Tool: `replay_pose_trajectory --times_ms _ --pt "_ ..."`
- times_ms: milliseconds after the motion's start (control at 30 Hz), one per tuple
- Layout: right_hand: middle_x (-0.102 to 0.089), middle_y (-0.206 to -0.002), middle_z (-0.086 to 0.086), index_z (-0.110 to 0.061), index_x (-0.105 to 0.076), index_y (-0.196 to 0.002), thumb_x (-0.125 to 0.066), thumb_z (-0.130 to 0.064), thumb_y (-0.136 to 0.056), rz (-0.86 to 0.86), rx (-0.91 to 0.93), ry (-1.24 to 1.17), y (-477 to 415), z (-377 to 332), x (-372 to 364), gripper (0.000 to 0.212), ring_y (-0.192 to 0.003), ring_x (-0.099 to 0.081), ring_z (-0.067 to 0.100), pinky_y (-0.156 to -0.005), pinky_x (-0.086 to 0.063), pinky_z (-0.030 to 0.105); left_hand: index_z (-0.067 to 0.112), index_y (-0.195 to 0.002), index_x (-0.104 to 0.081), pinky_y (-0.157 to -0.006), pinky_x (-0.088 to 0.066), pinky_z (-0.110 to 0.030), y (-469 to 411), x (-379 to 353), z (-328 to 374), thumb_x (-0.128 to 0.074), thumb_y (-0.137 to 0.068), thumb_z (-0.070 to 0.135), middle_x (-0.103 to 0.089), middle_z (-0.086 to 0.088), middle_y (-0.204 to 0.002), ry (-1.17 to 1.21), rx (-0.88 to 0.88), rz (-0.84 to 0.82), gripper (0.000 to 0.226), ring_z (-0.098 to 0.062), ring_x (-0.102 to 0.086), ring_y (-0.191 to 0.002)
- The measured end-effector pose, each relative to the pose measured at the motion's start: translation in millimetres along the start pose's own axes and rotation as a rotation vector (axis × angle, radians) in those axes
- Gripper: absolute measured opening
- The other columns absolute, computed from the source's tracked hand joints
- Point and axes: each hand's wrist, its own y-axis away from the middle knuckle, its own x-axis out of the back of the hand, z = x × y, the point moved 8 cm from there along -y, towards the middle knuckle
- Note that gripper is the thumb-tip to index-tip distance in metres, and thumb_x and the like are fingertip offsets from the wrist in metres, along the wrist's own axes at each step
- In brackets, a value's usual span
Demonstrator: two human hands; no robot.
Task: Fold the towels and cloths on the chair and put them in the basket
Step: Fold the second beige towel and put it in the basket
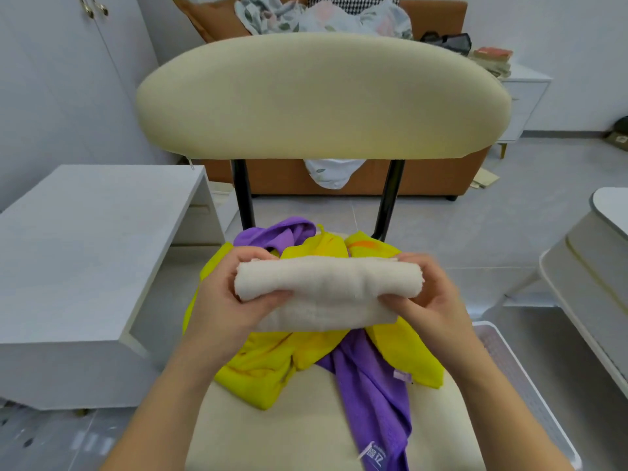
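Holding folded white towel (323, 287) w/ left hand (221, 302) & right hand (433, 300), fingers curled round both ends, above chair seat (289, 433). On seat below: crumpled yellow cloths (258, 375) & purple cloth (373, 385). White basket (525, 390) beside chair, R side.

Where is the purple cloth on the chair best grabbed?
Probably the purple cloth is best pinched at its near end, from above on the person's side. That strip lies bare on the chair seat, while further back it runs under the yellow cloths, so pulling there would drag them.
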Motion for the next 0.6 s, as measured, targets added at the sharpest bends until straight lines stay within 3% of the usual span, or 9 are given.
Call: replay_pose_trajectory --times_ms 100,167,267,367,467,600 --pt "-0.061 -0.101 -0.014 -0.034 -0.053 -0.094 -0.072 0.001 -0.068 0.023 0.180 0.167 7.4 -14.5 4.3 0.048 -0.098 -0.061 0.012 -0.082 -0.049 0.024 0.025 -0.096 -0.059 -0.076 -0.045 -0.008 10.1 0.9 17.9 -0.075 -0.066 0.013 -0.065 0.014 -0.098 -0.174 -0.184 -0.044 0.035 0.002 -0.061 -0.090" --pt "-0.057 -0.108 -0.013 -0.044 -0.046 -0.116 -0.074 -0.001 -0.068 0.015 0.288 0.381 14.9 -18.4 1.5 0.070 -0.100 -0.060 0.013 -0.086 -0.048 0.027 0.031 -0.108 -0.056 -0.084 -0.039 -0.006 17.7 -6.9 19.0 -0.066 -0.072 0.019 -0.060 0.018 -0.105 -0.373 -0.315 -0.148 0.039 0.005 -0.056 -0.099" --pt "-0.049 -0.123 -0.003 -0.037 -0.030 -0.142 -0.077 -0.007 -0.070 -0.165 0.299 0.650 26.2 -4.6 -12.4 0.091 -0.111 -0.052 0.016 -0.095 -0.042 0.030 0.025 -0.126 -0.049 -0.089 -0.037 -0.011 32.2 -20.8 8.5 -0.057 -0.074 0.021 -0.051 0.011 -0.108 -0.630 -0.470 -0.311 0.053 -0.004 -0.051 -0.102" --pt "-0.051 -0.124 -0.007 -0.032 -0.037 -0.139 -0.070 -0.033 -0.073 -0.278 0.340 0.915 39.6 1.1 -18.2 0.074 -0.117 -0.049 0.016 -0.096 -0.036 0.034 0.020 -0.127 -0.050 -0.080 -0.040 -0.024 45.6 -21.8 -6.7 -0.064 -0.072 0.024 -0.048 0.004 -0.105 -0.850 -0.554 -0.383 0.057 -0.015 -0.050 -0.094" --pt "-0.052 -0.118 -0.007 -0.027 -0.055 -0.123 -0.074 -0.037 -0.068 -0.347 0.380 1.000 53.4 -0.3 -24.4 0.059 -0.114 -0.049 0.018 -0.096 -0.034 0.034 0.022 -0.117 -0.054 -0.077 -0.035 -0.025 55.8 -20.6 -19.6 -0.080 -0.056 0.025 -0.049 0.002 -0.100 -0.930 -0.510 -0.456 0.066 -0.017 -0.049 -0.090" --pt "-0.051 -0.114 -0.006 -0.026 -0.060 -0.116 -0.075 -0.055 -0.064 -0.437 0.331 0.966 76.3 -1.7 -31.8 0.061 -0.112 -0.047 0.013 -0.100 -0.036 0.038 0.023 -0.110 -0.059 -0.084 -0.032 -0.024 78.6 -19.3 -17.9 -0.069 -0.062 0.061 -0.051 0.005 -0.101 -0.929 -0.468 -0.542 0.063 -0.011 -0.047 -0.096"
